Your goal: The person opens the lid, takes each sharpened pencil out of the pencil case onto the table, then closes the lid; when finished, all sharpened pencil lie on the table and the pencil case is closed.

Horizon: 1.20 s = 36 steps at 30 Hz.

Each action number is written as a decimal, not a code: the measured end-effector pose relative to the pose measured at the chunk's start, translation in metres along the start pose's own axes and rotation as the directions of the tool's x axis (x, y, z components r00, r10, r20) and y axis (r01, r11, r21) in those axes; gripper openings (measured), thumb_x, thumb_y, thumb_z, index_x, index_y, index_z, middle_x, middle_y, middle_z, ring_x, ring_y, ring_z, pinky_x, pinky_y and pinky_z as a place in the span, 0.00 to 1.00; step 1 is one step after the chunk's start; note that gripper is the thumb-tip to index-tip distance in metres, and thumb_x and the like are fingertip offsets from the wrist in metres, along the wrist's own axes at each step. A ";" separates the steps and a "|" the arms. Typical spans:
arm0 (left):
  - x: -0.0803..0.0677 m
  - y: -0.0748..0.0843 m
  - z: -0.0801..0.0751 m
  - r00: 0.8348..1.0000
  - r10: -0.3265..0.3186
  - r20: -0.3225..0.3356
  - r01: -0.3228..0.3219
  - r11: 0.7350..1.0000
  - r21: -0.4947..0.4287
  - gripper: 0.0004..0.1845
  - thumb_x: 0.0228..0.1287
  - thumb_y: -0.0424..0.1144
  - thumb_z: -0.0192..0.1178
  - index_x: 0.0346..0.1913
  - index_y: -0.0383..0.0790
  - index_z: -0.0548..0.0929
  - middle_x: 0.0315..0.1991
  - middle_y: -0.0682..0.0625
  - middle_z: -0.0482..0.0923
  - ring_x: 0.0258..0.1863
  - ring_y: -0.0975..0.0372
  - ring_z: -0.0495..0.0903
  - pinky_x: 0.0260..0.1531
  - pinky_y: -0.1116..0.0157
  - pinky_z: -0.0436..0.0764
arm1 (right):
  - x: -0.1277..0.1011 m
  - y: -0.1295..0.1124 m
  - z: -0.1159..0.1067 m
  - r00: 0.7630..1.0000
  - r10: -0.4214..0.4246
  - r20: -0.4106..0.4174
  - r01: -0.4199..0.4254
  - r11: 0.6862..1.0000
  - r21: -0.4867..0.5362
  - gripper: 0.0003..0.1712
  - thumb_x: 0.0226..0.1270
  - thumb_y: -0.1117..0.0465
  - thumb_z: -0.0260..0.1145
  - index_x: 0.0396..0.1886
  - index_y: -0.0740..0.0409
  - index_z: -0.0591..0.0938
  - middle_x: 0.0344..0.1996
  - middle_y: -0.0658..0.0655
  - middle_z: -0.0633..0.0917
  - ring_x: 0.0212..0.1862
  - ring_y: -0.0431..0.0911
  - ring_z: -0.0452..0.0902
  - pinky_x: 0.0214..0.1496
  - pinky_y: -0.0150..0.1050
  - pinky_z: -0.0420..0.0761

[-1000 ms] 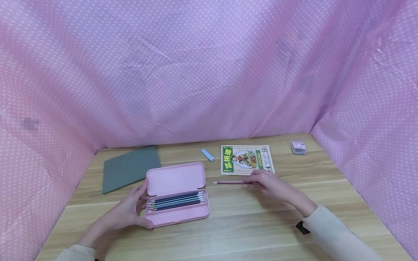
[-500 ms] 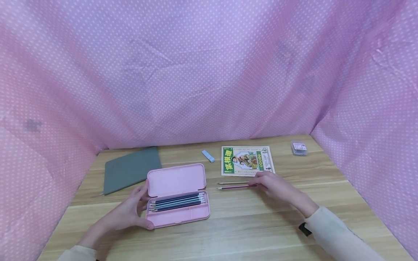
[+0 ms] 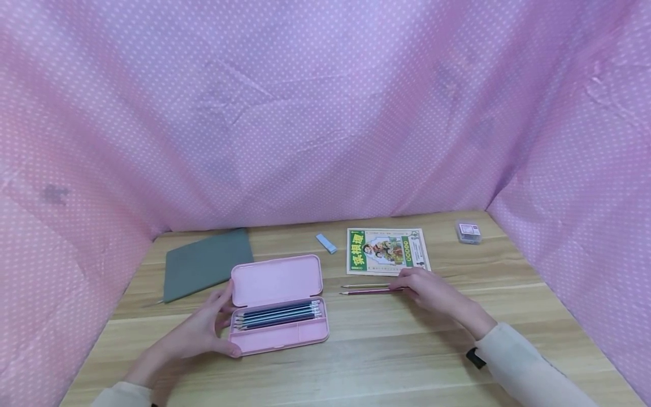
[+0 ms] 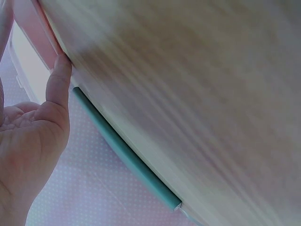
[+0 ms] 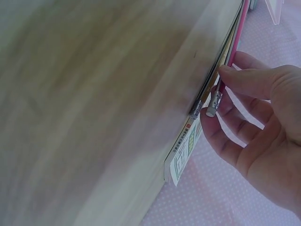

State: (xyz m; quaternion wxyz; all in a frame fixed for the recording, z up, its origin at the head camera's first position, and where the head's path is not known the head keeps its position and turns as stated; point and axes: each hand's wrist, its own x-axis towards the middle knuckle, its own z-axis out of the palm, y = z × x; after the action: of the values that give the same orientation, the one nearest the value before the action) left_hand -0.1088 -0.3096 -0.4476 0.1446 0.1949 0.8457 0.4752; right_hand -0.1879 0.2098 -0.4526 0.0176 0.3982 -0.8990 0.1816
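Observation:
An open pink pencil case (image 3: 277,282) lies on the wooden table, several dark pencils in its tray. My left hand (image 3: 221,323) grips the case's left end, thumb at the front corner and fingers against the lid; the left wrist view shows the thumb (image 4: 59,84) against the pink case (image 4: 35,33). My right hand (image 3: 409,287) pinches the eraser end of a pink pencil (image 3: 368,291), which lies flat or nearly flat on the table. A tan pencil (image 3: 363,286) lies just behind it. In the right wrist view my right hand (image 5: 214,92) pinches the pink pencil (image 5: 235,33) beside the tan pencil (image 5: 209,92).
A green and yellow booklet (image 3: 387,251) lies just beyond the pencils. A blue eraser (image 3: 325,243), a grey notebook (image 3: 205,270) and a small clear box (image 3: 468,232) sit along the back. Pink dotted cloth walls stand on three sides of the table (image 3: 396,350).
The pink pencil, held by my right hand, has come apart from the tan pencil and now lies a little nearer to me. My left hand stays on the case.

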 end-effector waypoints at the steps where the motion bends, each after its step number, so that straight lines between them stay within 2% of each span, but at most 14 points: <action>1: 0.000 0.000 0.000 1.000 0.007 0.001 -0.007 1.000 0.001 0.77 0.41 0.41 0.84 0.80 0.36 0.32 0.69 0.31 0.47 0.64 0.39 0.67 0.65 0.58 0.75 | 0.000 0.000 0.000 1.000 0.002 0.002 -0.002 1.000 -0.001 0.21 0.59 0.79 0.68 0.47 0.56 0.90 0.38 0.51 0.85 0.42 0.44 0.82 0.45 0.43 0.87; 9: 0.000 0.000 0.000 1.000 0.002 -0.002 -0.002 1.000 0.007 0.77 0.40 0.41 0.85 0.81 0.36 0.32 0.69 0.32 0.48 0.64 0.41 0.68 0.64 0.66 0.75 | -0.001 0.002 -0.001 1.000 -0.004 -0.003 0.004 1.000 -0.007 0.20 0.59 0.79 0.69 0.46 0.55 0.90 0.38 0.50 0.85 0.43 0.44 0.82 0.46 0.44 0.87; 19: 0.002 -0.001 0.000 1.000 -0.014 0.000 0.014 1.000 0.021 0.77 0.41 0.43 0.85 0.81 0.37 0.32 0.70 0.33 0.48 0.65 0.40 0.66 0.65 0.55 0.73 | 0.000 0.001 -0.001 1.000 0.001 -0.004 -0.001 1.000 0.012 0.18 0.63 0.77 0.69 0.46 0.54 0.90 0.38 0.49 0.86 0.43 0.43 0.82 0.46 0.44 0.87; 29: 0.002 -0.002 0.000 1.000 -0.017 0.002 0.017 1.000 0.006 0.77 0.40 0.42 0.85 0.81 0.37 0.32 0.70 0.32 0.46 0.66 0.40 0.65 0.66 0.56 0.73 | 0.000 0.002 -0.002 1.000 0.004 -0.010 -0.004 1.000 0.011 0.18 0.62 0.75 0.70 0.47 0.53 0.90 0.39 0.48 0.86 0.43 0.43 0.82 0.47 0.44 0.87; 36: 0.002 -0.003 0.000 1.000 -0.017 0.002 0.017 0.999 0.028 0.78 0.40 0.43 0.85 0.81 0.37 0.31 0.71 0.32 0.45 0.64 0.41 0.67 0.65 0.56 0.74 | 0.006 -0.005 -0.005 0.999 -0.005 -0.045 0.006 0.999 0.036 0.16 0.61 0.71 0.73 0.49 0.59 0.88 0.41 0.52 0.87 0.43 0.45 0.83 0.49 0.43 0.88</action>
State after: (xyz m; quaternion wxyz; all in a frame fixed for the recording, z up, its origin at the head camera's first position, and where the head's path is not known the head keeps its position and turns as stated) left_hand -0.1113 -0.3096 -0.4502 0.1470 0.1904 0.8536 0.4620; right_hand -0.1889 0.2038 -0.4452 0.0310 0.3968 -0.8938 0.2068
